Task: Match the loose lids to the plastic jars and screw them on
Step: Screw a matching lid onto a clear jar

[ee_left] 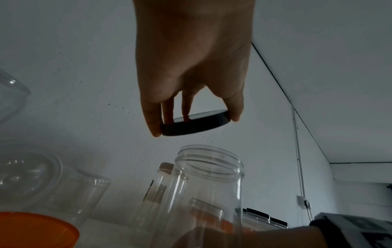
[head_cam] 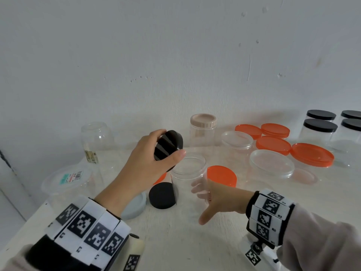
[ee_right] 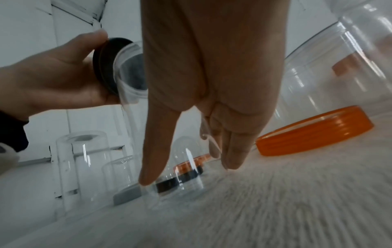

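My left hand grips a black round lid by its rim, tilted, just above and left of the open mouth of a clear plastic jar. In the left wrist view the lid hangs a short way over the jar's threaded neck, not touching it. The jar stands upright on the white table. My right hand holds the jar low down, fingers behind it and thumb in front. The right wrist view shows the same lid at the jar's rim.
A second black lid, a blue-grey lid and an orange lid lie around the jar. Orange-lidded tubs, clear tubs, black-lidded jars and a beige-lidded jar stand behind. An upturned jar is left.
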A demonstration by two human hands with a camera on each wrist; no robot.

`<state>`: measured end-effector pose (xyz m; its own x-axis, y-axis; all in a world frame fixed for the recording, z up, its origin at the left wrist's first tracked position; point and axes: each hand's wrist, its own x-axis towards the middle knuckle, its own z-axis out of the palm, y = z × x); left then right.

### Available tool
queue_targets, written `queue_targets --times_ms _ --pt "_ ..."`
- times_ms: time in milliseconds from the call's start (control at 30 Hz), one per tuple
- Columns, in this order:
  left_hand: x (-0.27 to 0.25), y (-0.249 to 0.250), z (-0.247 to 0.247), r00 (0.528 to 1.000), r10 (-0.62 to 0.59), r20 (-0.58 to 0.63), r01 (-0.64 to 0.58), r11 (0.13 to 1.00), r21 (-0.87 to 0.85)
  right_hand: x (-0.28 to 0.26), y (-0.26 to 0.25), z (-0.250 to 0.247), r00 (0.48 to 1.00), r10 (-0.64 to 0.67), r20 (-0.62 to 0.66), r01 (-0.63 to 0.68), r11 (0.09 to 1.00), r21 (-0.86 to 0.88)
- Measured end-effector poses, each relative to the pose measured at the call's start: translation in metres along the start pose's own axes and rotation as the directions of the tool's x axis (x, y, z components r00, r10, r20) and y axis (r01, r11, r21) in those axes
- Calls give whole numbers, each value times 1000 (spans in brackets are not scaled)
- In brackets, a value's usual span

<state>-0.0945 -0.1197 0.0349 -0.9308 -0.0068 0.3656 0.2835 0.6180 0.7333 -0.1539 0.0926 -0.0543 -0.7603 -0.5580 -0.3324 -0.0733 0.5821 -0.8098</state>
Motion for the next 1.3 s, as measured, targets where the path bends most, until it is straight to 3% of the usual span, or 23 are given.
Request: queue_targets --times_ms 167,333,533,1133,1300 --pt "3 -3 7 997 6 75 -11 998 69 -7 -3 -3 1000 0 3 0 1000 -23" --pt "6 -1 14 989 5 147 -18 996 87 -17 -20 -9 984 -159 -80 170 973 159" --pt "8 10 28 968 11 250 -42 992 119 -17 -18 -2 959 -253 -131 271 951 146" --pt "7 7 46 950 12 311 -78 977 199 -16 -13 -5 966 -231 -120 245 961 127" --pt "0 -8 39 944 -63 324 49 997 51 -32 -21 -18 959 -246 -141 268 949 165"
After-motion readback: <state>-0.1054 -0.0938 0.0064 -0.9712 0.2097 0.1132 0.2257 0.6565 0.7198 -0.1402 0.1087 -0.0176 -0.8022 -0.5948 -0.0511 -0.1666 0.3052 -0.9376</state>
